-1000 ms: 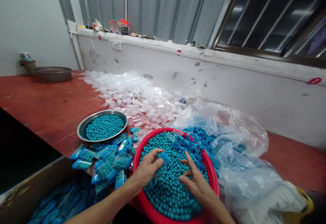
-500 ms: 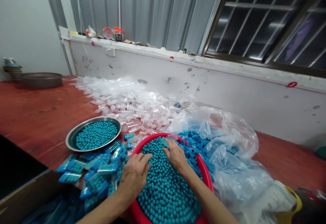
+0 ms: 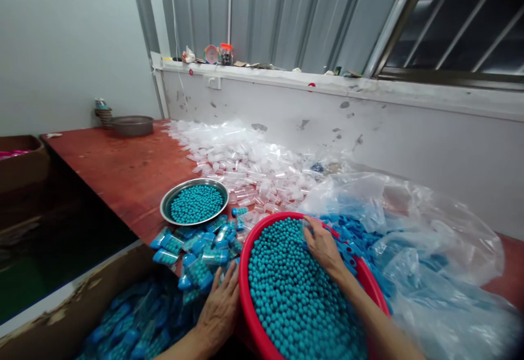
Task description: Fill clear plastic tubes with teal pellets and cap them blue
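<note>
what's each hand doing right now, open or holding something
Left hand: open, flat against the outside of the red basin, holding nothing.
Right hand: on the teal balls at the far rim; grip cannot be told.

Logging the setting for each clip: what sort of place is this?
Probably a small packing workshop. A red basin full of teal balls sits on a worn red table, with a heap of clear empty tubes and filled tubes beside a cardboard box.

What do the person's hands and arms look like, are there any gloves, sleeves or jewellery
Both are bare. The left hand and right hand wear no gloves, and no rings or bracelets show. Both forearms are uncovered as far as the bottom edge of the picture, with no sleeve or watch in sight. The nails look short and unpainted.
</note>
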`<state>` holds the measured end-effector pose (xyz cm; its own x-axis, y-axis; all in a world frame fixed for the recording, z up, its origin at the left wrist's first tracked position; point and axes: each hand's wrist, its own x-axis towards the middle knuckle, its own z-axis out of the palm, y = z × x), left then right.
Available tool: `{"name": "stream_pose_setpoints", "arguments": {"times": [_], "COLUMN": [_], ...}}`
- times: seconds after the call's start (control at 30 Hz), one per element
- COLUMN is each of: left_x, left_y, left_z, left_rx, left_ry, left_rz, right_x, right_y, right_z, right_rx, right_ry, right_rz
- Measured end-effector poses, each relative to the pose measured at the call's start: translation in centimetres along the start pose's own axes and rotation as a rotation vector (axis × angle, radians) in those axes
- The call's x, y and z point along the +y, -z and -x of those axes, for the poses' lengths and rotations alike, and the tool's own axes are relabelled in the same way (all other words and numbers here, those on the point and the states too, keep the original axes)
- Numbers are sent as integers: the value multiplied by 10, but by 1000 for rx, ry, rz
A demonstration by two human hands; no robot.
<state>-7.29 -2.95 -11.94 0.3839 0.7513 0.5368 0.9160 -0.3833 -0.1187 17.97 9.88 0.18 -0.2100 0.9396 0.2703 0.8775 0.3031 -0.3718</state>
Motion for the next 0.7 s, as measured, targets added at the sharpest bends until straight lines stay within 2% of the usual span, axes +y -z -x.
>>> {"name": "stream_pose_setpoints", "arguments": {"times": [0.1,0.2,0.33,0.47,0.53,0.6,0.67,0.7], "left_x": [-1,-11,-31,-42,-32,-8,24,40], "left_y": [-7,-11,-9,12,33,57,76,82], "left_z": [-14,-26,-38,-66,-83,-98,-110,-114], "left_rx": [-78,-162,-234,-147,-85,-45,-140,-235], "left_ry": [-50,0,215,445,448,445,484,467], "left_rz": [-49,-72,-97,29,239,502,749,877], "right_x": [6,10,9,4,-1,-10,-21,-26], "right_y": [7,10,10,9,8,8,7,6], "right_z": [17,38,63,79,83,86,88,90], "right_rx": [16,-46,-119,-149,-190,-212,-233,-247], "right_ry": [-56,-168,-318,-359,-359,-352,-334,-320], "right_rz": [-305,-536,-775,-911,-971,-1044,-1124,-1155]}}
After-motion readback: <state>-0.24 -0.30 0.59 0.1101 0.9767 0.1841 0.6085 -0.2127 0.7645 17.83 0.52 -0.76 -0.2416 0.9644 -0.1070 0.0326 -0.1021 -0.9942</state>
